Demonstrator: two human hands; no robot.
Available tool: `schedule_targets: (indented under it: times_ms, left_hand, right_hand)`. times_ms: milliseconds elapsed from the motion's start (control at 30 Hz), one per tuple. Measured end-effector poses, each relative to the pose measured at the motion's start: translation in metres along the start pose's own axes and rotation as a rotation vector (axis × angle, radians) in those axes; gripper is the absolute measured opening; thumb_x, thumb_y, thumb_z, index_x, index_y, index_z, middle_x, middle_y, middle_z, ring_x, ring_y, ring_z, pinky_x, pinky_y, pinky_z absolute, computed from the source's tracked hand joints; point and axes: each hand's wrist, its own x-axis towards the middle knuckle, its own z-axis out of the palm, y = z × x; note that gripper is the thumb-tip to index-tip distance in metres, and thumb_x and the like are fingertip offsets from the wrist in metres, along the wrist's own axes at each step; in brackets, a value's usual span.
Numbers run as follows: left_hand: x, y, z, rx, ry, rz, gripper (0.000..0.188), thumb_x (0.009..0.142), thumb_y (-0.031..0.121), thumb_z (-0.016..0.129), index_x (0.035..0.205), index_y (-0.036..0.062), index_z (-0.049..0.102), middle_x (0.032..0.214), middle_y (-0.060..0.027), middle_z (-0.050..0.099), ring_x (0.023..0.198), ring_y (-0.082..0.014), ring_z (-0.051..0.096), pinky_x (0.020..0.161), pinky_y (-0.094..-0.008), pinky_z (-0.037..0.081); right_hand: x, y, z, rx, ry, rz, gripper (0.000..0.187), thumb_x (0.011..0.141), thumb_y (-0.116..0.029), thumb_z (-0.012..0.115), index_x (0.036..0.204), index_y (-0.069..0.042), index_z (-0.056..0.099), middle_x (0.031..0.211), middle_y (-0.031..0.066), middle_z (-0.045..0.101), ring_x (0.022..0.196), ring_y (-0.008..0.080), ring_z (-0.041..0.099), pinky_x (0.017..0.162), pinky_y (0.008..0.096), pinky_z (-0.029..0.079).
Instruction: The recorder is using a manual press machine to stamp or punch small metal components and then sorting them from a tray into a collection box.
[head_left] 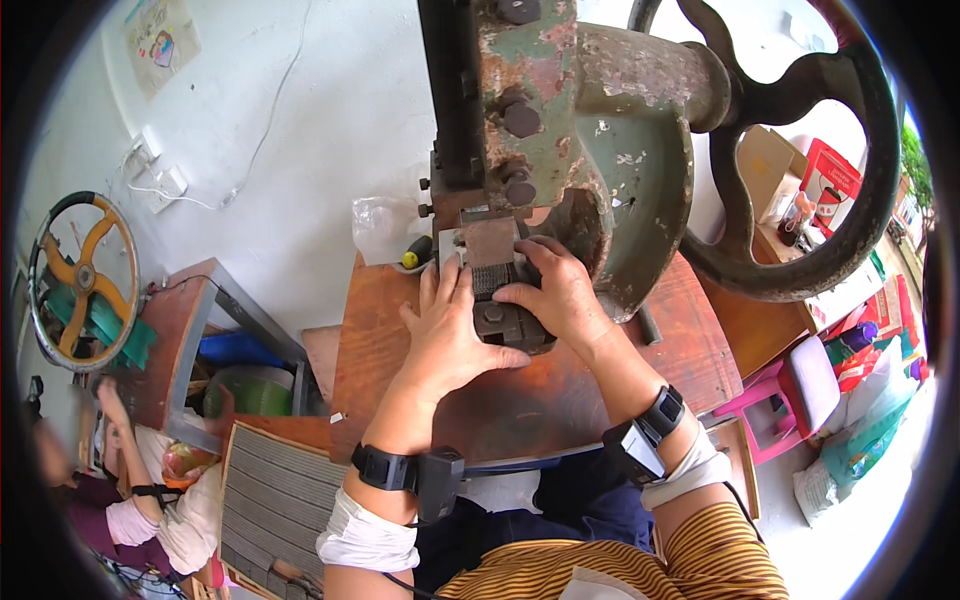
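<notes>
At the foot of the old green press (625,160), a dark metal block with a bolt (490,318) sits on the wooden bench (440,425). On it lies a dark, finely ridged metal piece (491,279), with a brownish flat plate (489,241) behind it. My left hand (442,335) rests its outstretched fingers along the left side of the ridged piece, its thumb spread wide toward the front. From the right, my right hand (562,295) has bent fingers and thumb at the ridged piece's edge; its grip is partly hidden.
A large dark handwheel (727,170) stands out at upper right. Behind the left hand are a clear plastic bag (382,228) and a yellow-black handle (412,258). A metal rod (649,325) lies right. A slatted tray (275,510) and another person's arm (118,425) are at left.
</notes>
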Motion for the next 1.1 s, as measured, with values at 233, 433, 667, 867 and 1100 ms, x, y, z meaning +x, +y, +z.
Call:
schedule_targets:
  times_ms: [233,433,667,867,1100]
  left_hand:
    - [0.001,0.004,-0.001,0.014,-0.087,-0.086,0.122,0.044,0.049,0.087,0.138,-0.0032,0.029,0.146,-0.0146,0.026,0.134,-0.0389,0.022,0.089,-0.0725,0.029]
    - [0.002,0.001,0.001,-0.114,-0.009,-0.040,0.117,0.046,0.045,0.087,0.138,0.0011,0.030,0.144,-0.0132,0.029,0.131,-0.0364,0.027,0.089,-0.0711,0.031]
    - [-0.004,0.013,-0.001,0.131,-0.008,-0.139,0.114,0.047,0.046,0.087,0.137,0.0014,0.032,0.143,-0.0124,0.030,0.130,-0.0348,0.030,0.086,-0.0703,0.033]
    - [-0.004,0.004,0.008,-0.018,0.058,-0.103,0.113,0.047,0.045,0.087,0.136,0.0013,0.034,0.145,-0.0109,0.029,0.128,-0.0346,0.031,0.086,-0.0688,0.033]
    - [-0.004,0.012,-0.004,0.218,-0.102,-0.126,0.117,0.048,0.047,0.086,0.139,-0.0022,0.030,0.147,-0.0104,0.025,0.131,-0.0360,0.029,0.089,-0.0702,0.030]
  right_hand:
    - [0.005,-0.006,0.001,-0.115,-0.008,-0.050,0.071,0.057,-0.026,0.083,0.116,0.004,0.058,0.116,0.0227,0.056,0.106,0.0378,0.055,0.092,0.0420,0.045]
    - [0.003,-0.005,-0.001,0.012,0.011,-0.043,0.072,0.056,-0.021,0.083,0.119,0.002,0.056,0.117,0.0194,0.055,0.104,0.0371,0.056,0.090,0.0404,0.047]
    - [0.004,-0.015,0.002,-0.165,0.033,-0.081,0.068,0.057,-0.025,0.083,0.114,0.003,0.058,0.115,0.0183,0.056,0.105,0.0343,0.056,0.087,0.0397,0.048]
    - [0.006,-0.014,0.008,-0.206,0.039,-0.039,0.067,0.057,-0.026,0.084,0.111,0.003,0.059,0.114,0.0182,0.056,0.102,0.0351,0.057,0.085,0.0390,0.049]
    - [-0.007,0.000,-0.006,0.085,-0.041,-0.033,0.059,0.058,-0.009,0.081,0.112,0.002,0.060,0.114,0.0165,0.056,0.102,0.0326,0.058,0.088,0.0375,0.048]
